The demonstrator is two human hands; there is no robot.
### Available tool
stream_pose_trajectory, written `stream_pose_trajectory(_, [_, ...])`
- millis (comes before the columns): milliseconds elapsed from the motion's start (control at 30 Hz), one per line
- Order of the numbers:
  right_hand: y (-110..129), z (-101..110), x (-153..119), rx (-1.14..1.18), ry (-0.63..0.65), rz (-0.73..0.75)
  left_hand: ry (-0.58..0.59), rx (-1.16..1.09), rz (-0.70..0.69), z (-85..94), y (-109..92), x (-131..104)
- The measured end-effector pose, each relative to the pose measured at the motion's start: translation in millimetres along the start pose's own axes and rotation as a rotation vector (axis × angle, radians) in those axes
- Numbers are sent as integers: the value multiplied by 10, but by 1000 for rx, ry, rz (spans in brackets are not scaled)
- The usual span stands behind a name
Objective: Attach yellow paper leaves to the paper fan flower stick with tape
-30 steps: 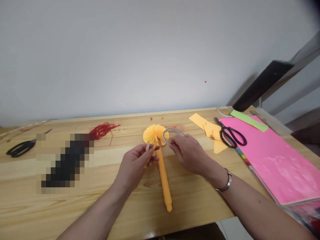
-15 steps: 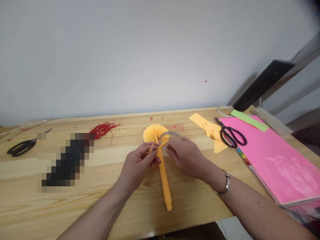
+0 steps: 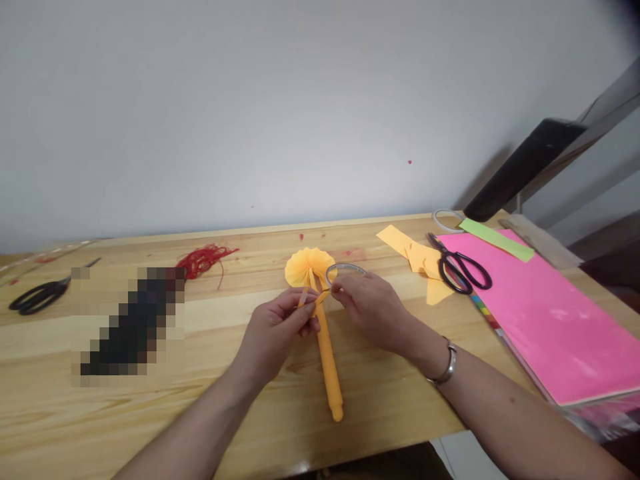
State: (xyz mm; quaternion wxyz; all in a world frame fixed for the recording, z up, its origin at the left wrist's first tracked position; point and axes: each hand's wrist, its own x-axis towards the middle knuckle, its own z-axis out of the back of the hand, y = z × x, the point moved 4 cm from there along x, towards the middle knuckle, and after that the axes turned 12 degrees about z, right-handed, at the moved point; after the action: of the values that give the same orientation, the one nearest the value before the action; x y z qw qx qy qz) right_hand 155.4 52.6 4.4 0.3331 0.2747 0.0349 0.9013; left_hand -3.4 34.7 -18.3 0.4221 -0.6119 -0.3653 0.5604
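Near the middle of the table, my left hand (image 3: 280, 327) pinches a small folded orange paper strip (image 3: 321, 299). Just right of it, my right hand (image 3: 373, 307) has its fingers closed on a clear tape roll (image 3: 345, 268), which is seen nearly edge-on. Behind my hands lies a pleated orange paper fan (image 3: 304, 265). An orange stick (image 3: 330, 370) with a rounded end runs from the fan toward the table's front edge, passing under my fingers. My fingertips partly hide the strip and the top of the stick.
Black-handled scissors (image 3: 456, 273) lie over orange paper scraps (image 3: 397, 241) and a pink paper stack (image 3: 555, 313) bearing a green strip (image 3: 495, 239). At left are red string (image 3: 205, 260), a blurred-out dark object (image 3: 135, 327) and more scissors (image 3: 43, 295).
My right hand and the tape roll have shifted slightly to the right, away from my left hand. My left hand keeps its pinch on the strip.
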Motion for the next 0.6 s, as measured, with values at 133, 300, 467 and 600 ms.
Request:
stream_pose_trajectory(133, [-16,-3,-7,-24,-15,-4,0,-64,45,9,23,15])
stream_pose_trajectory(300, [-150,-39,-48,-175,-7,-64,12,-109,74,10,35,17])
stream_pose_trajectory(467, [-263,84,-42,-283,0,-191,-99,-136,102,117,39,43])
stream_pose_trajectory(600, [-123,186,-2,-148,-59,-131,-144,-70,131,138,38,45])
